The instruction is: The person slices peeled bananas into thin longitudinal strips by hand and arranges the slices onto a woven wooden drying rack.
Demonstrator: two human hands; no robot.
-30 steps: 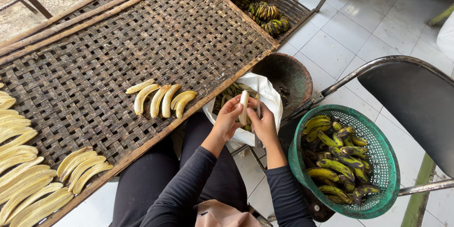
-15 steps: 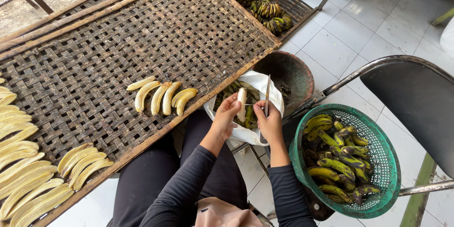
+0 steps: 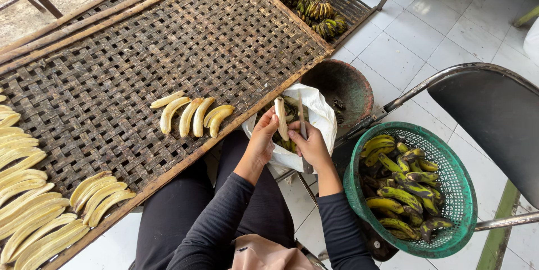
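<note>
Carefully, the left hand (image 3: 263,138) held a peeled banana (image 3: 281,118) upright, fingers closed round it. The right hand (image 3: 310,145) gripped a thin knife (image 3: 302,117) beside it, over a white bag (image 3: 323,114) of peels. Keeping the blade turned away from the fingers and moving slowly seemed wise.

Woven bamboo rack (image 3: 168,39): five peeled bananas (image 3: 191,115) near front edge, more peeled rows (image 3: 33,191) at left. Tiled floor (image 3: 415,39): dark bowl (image 3: 342,84), green basket (image 3: 449,236).
</note>
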